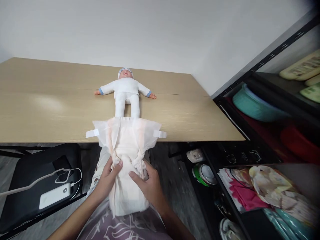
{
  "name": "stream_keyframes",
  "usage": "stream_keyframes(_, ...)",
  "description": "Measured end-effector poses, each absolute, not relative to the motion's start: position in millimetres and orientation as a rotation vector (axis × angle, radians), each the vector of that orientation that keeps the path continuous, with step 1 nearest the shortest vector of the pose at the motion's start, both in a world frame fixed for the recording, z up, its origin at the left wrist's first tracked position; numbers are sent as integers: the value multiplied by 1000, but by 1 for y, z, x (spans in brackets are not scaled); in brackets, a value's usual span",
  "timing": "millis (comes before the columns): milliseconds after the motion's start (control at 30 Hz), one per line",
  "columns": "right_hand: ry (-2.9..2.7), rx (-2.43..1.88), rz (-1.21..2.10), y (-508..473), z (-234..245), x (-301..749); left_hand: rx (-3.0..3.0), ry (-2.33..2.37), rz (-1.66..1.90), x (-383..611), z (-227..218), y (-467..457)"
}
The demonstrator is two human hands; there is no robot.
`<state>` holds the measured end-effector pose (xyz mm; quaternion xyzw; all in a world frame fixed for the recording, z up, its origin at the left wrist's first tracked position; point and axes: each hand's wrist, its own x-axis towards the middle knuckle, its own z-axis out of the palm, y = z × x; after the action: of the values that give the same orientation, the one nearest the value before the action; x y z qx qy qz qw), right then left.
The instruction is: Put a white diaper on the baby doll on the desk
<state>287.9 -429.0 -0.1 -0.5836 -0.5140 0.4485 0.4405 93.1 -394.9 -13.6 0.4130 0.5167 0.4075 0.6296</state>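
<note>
A white diaper (pixel 126 146) hangs spread open in front of me, its wide end with two tape tabs resting at the table's front edge. My left hand (pixel 107 178) pinches its left gathered edge. My right hand (pixel 148 186) grips its right side, thumb on the padding. Beyond it, a baby doll (pixel 126 91) in a white suit and cap lies face up on the wooden table (pixel 50 110), arms out, feet toward me.
A black chair (pixel 30 180) at the lower left carries a white power bank (pixel 55 196), a cable and a dark phone. A black metal shelf (pixel 262 110) on the right holds bowls, cloths and packets. Grey floor shows under the table.
</note>
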Motion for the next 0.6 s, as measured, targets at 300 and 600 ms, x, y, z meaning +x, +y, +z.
stream_keyframes(300,-1342,-1485,457,-425,-30,300,893,1200,909,94,-36,-372)
stream_keyframes(600,-1928,-1391,403,-344,-7,282,840,1134,873,97,-53,-381)
